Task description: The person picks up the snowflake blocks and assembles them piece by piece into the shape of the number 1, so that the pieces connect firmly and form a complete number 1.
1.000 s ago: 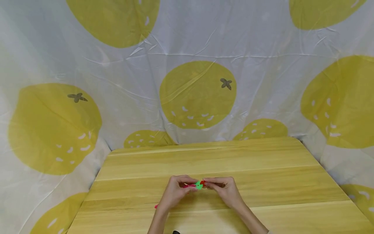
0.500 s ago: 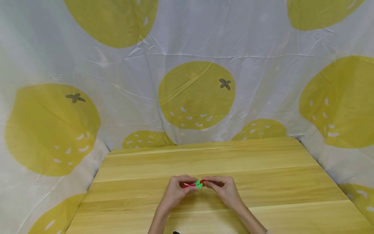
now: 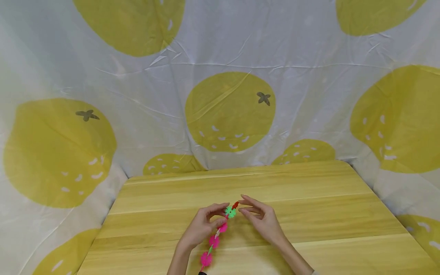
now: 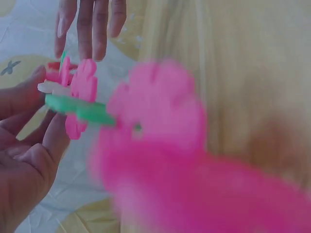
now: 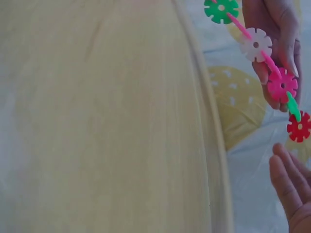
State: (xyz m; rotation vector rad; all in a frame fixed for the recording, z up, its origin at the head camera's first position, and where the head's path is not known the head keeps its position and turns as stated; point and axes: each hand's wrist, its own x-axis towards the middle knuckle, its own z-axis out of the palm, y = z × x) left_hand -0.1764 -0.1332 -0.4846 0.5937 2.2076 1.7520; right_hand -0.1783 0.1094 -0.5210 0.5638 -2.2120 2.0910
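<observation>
A chain of slotted plastic snowflake discs [image 3: 214, 241], pink, green, white and red, slants up from the front edge of the head view. My left hand [image 3: 197, 229] holds it near its upper end, thumb and fingers on either side of a pink disc [image 5: 274, 86]. Past that, a green disc [image 3: 228, 211] faces the head camera and a red disc [image 5: 293, 129] forms the tip. My right hand [image 3: 262, 219] is just right of the red disc, fingers spread and apart from it in the right wrist view. Blurred pink discs [image 4: 160, 107] fill the left wrist view.
Beneath the hands lies a wooden table [image 3: 309, 214] with light planks. A white cloth with yellow fruit prints [image 3: 309, 95] hangs behind it and along both sides. Something small and black [image 3: 202, 273] shows at the bottom edge of the head view.
My right hand has let go of the red disc and spread its fingers. The chain has turned, its tip now pointing up and its lower discs showing below my left hand.
</observation>
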